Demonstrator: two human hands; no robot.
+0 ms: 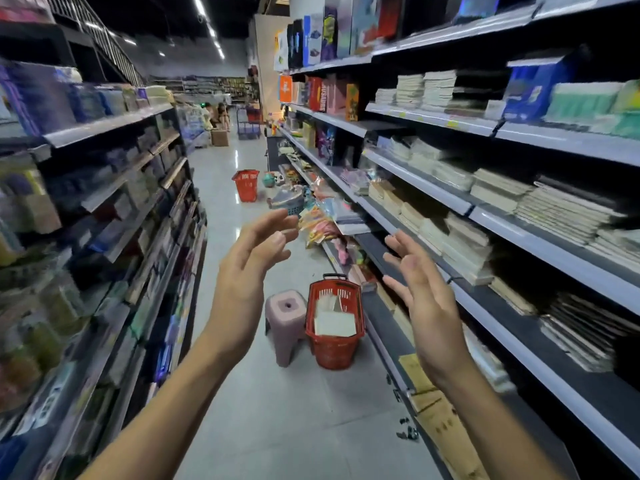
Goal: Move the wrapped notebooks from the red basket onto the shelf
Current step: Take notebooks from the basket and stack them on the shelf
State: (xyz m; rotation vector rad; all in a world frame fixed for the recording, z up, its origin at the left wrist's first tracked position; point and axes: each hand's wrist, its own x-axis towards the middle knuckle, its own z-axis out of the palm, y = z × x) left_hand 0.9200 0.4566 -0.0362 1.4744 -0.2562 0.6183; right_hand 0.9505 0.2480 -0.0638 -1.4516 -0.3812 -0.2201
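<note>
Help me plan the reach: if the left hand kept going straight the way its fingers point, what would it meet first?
The left hand is open, fingers aimed up and to the right, toward the colourful packets spilling off the lower shelf. Those look first in line, though depth is unclear.

Aisle layout between two shelf runs

The red plastic basket (335,327) stands on the floor at 6 o'clock of centre, touching the foot of the long metal shelf (519,220) that fills the 3 o'clock side; wrapped pale notebooks (335,320) lie in it. A pink plastic stool (286,323) stands just beside the basket, at its 9 o'clock. A second red basket (246,184) stands farther down the aisle, at 12 o'clock. Another stocked shelf rack (104,202) lines the 9 o'clock side.
</note>
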